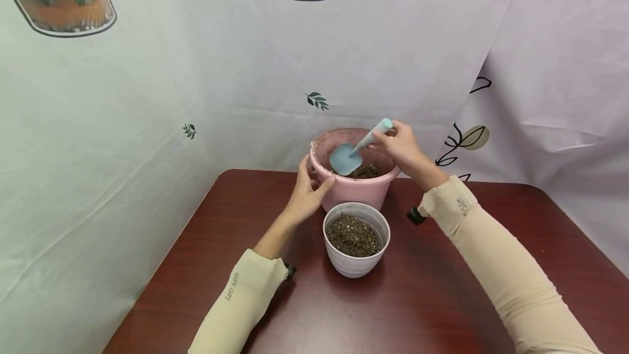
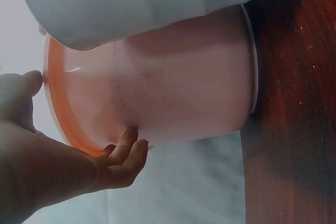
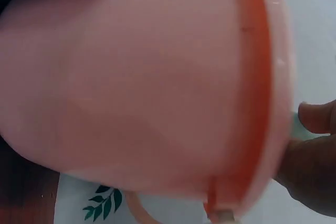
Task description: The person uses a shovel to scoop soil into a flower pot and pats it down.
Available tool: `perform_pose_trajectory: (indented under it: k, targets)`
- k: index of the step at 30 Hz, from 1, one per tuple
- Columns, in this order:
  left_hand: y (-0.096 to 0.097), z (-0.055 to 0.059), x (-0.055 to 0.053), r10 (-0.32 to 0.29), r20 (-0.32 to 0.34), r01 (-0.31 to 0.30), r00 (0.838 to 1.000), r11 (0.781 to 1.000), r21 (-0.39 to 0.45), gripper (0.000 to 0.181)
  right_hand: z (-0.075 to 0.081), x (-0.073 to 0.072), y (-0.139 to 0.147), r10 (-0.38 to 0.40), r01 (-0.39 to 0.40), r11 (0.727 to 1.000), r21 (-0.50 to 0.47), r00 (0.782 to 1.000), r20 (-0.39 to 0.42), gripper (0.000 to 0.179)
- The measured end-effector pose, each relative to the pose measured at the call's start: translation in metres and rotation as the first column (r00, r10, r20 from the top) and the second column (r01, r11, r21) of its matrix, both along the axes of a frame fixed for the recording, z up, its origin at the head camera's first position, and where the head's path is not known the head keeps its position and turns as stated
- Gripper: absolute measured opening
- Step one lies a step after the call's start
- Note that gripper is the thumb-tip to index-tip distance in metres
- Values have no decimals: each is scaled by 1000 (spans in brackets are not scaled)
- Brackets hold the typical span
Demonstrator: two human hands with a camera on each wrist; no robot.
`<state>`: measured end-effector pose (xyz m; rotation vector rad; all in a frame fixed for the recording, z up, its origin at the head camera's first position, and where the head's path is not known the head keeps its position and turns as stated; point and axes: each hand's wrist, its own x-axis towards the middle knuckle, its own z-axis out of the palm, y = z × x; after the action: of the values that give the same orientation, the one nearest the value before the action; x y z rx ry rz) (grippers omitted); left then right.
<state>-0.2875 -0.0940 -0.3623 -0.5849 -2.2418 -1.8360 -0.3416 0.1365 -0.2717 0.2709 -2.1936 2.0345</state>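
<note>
A pink bucket (image 1: 358,193) with dark soil inside stands at the back of the table. My right hand (image 1: 400,146) grips the handle of a light blue hand trowel (image 1: 346,159), its blade over the soil inside the bucket's rim. At the near left rim my left hand (image 1: 307,193) holds the bucket, thumb at the edge and fingers along the outer wall (image 2: 173,87). In front of the bucket stands a white ribbed pot (image 1: 355,266), largely filled with soil (image 1: 352,235). The bucket wall (image 3: 147,87) fills most of the right wrist view and hides the trowel blade there.
The dark red wooden table (image 1: 314,316) reaches back to a white cloth backdrop (image 1: 245,70) printed with plants, close behind the bucket. A second hanging fold of cloth (image 1: 565,97) is at the right. The bucket's handle (image 3: 137,208) hangs down its far side.
</note>
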Motion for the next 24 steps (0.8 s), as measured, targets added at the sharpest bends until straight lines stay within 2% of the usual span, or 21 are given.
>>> perform_pose_trajectory:
  k: [5, 8, 15, 24]
  targets:
    - [0, -1, 0, 15, 8, -15, 1000, 1000, -4, 84, -5, -8, -16, 21, -15, 991, 137, 999, -37, 26]
    - [1, -1, 0, 23, 6, -23, 1000, 1000, -12, 83, -7, -11, -22, 39, -26, 985, 172, 997, -71, 25]
    - [3, 0, 0, 20, -7, -20, 1000, 999, -30, 84, -12, -16, -22, 49, -31, 987, 159, 993, -111, 24]
    - [2, 0, 2, 55, 8, -55, 998, 996, -71, 84, -19, -18, -22, 90, -72, 980, 185, 991, -95, 20]
